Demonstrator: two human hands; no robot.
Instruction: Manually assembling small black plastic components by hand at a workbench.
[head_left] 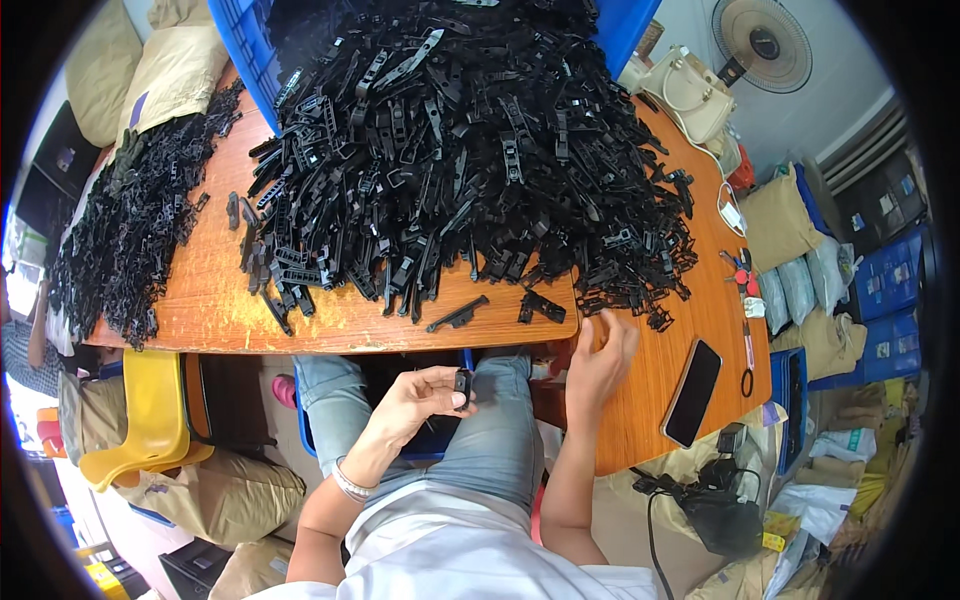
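My left hand (418, 402) is closed in a pinch over my lap, below the table edge. Between its thumb and fingers sits a small black plastic part (462, 384), partly covered by the fingertips. My right hand (604, 358) is over the table's right section, fingers bent, thumb and forefinger apart, nothing visible in them. Just beyond its fingertips lies the near edge of a large heap of black plastic parts (430, 180). Two loose pieces rest at the front: a long black clip-like part (458, 314) and a shorter black part (541, 307).
A blue crate (240, 60) stands behind the heap. Another pile of black parts (140, 230) lies at left. A phone (692, 393), scissors (746, 382) and pliers (740, 268) lie at right. A yellow chair (150, 420) stands left; a person (30, 340) is at the far left.
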